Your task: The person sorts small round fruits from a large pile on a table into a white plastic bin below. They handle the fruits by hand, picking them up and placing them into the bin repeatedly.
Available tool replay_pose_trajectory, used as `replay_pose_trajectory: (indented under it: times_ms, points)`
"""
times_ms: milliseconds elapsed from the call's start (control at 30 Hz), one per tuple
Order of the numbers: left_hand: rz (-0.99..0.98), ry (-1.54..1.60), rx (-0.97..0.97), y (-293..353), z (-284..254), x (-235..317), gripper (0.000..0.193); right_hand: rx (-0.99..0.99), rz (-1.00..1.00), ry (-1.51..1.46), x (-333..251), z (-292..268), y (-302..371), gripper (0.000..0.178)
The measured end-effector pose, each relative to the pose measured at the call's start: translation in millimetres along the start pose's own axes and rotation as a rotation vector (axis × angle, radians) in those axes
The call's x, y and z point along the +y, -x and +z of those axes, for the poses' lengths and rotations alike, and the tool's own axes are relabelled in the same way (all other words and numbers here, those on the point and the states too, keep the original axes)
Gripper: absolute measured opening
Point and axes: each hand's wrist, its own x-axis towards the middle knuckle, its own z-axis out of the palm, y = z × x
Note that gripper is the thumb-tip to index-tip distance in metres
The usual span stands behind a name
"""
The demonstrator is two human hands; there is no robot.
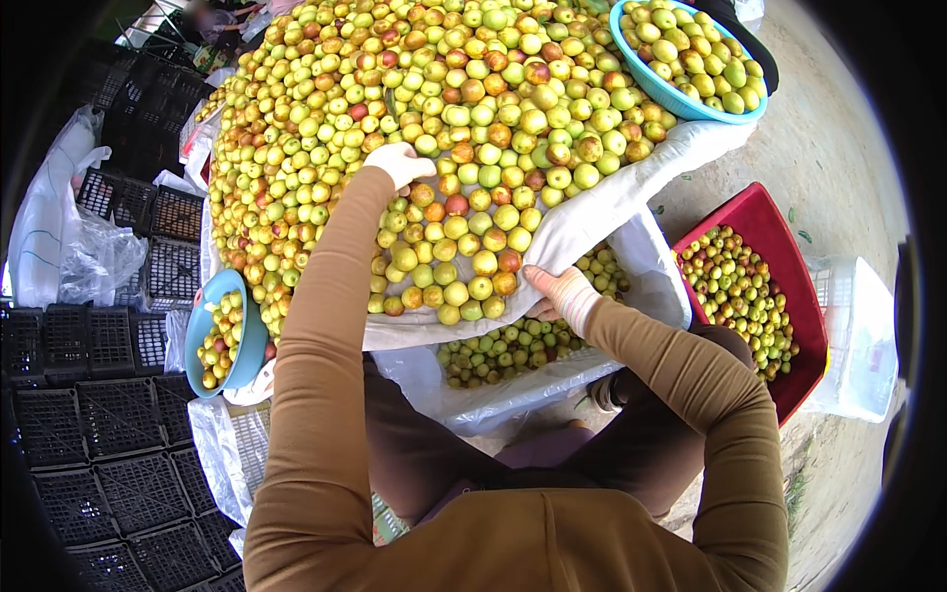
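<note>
left hand (398,161), white-gloved, rests curled on the heap of small green-yellow and red-brown round fruits (464,128); cannot tell if it clasps any. right hand (562,293), fingers together, grips the edge of the white cloth sheet (612,202) under the heap. red plastic crate (789,257) of fruit sits to the right.

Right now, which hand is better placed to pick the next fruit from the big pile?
Probably the left hand: it already rests on the fruit pile. The right hand grips the white sheet at the pile's edge.
</note>
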Motion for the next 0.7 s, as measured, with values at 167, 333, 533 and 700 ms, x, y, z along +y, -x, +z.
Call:
replay_pose_trajectory:
  times_ms: [167, 333, 533, 700]
  points:
    - [-0.033, 0.249, 0.217, 0, -9, -26, 0.032, -0.003, -0.016, 0.01, -2, 3, 4, 0.061]
    - [0.106, -0.262, 0.463, -26, 11, -40, 0.042, -0.002, 0.009, 0.018, -1, 6, 0, 0.061]
    - [0.117, -0.502, 0.415, -24, 14, -28, 0.045, 0.022, 0.006, 0.011, 0, 4, 3, 0.063]
    - [-0.027, -0.68, 0.189, -25, 0, 4, 0.06, 0.01, -0.02, 0.005, 2, 4, 1, 0.065]
